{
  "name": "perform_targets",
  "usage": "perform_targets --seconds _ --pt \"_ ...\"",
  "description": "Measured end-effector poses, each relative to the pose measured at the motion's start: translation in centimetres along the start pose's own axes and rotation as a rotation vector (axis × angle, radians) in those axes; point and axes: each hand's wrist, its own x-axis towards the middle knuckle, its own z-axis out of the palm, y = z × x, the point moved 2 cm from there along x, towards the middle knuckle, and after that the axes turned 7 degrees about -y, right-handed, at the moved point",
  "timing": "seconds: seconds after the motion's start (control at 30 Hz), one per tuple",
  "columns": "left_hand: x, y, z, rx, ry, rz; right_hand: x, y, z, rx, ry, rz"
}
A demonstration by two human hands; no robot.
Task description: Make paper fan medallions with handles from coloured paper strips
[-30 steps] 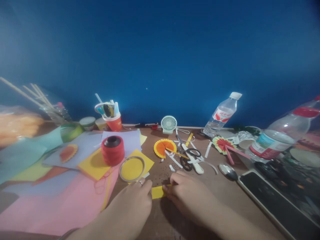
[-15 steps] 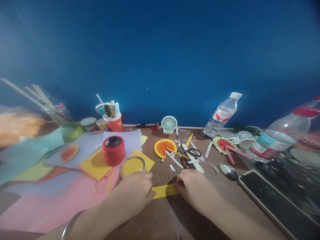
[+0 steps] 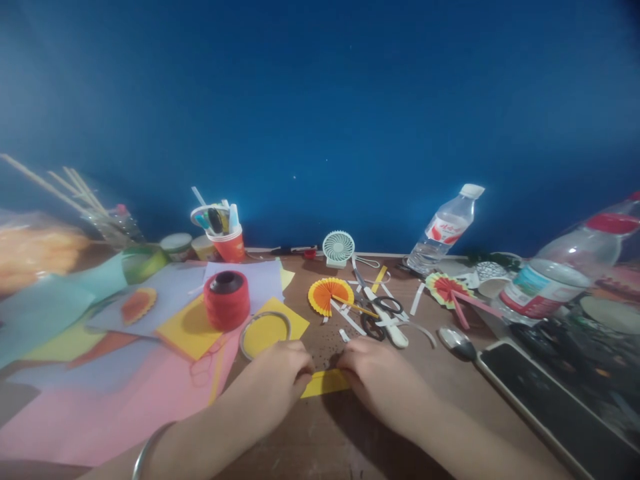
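Observation:
A narrow strip of folded yellow paper [image 3: 326, 383] lies on the brown table between my hands, a crease running along it. My left hand [image 3: 287, 370] is closed on its left part, fingers curled at the upper edge. At the other end my right hand [image 3: 375, 370] pinches the paper, its fingertips partly hidden. Just beyond my left hand rests a silver ring [image 3: 265, 315] on yellow sheets. Past my right hand are black-handled scissors [image 3: 387, 305], a white-handled knife [image 3: 395, 330] and white paper scraps. An orange and yellow pleated paper fan [image 3: 330, 295] lies farther back.
Coloured paper sheets [image 3: 145, 393] cover the left side, with a red thread spool [image 3: 227, 300] standing on them. A small fan [image 3: 339, 249] stands by the blue wall. Rightward are a tilted water bottle [image 3: 445, 227], a spoon [image 3: 457, 343] and a phone [image 3: 550, 400].
Both hands have moved closer together along the yellow paper, so less of it shows between them. The other things on the table stay where they were.

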Motion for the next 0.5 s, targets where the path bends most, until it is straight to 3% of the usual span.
perform_targets --seconds 0.23,0.5 --pt "0.06 -0.15 -0.11 -0.029 0.018 -0.051 0.55 0.28 -0.08 0.031 -0.010 0.029" --pt "0.53 -0.58 0.30 0.051 -0.018 0.012 0.56 0.46 -0.13 0.037 -0.011 -0.062"
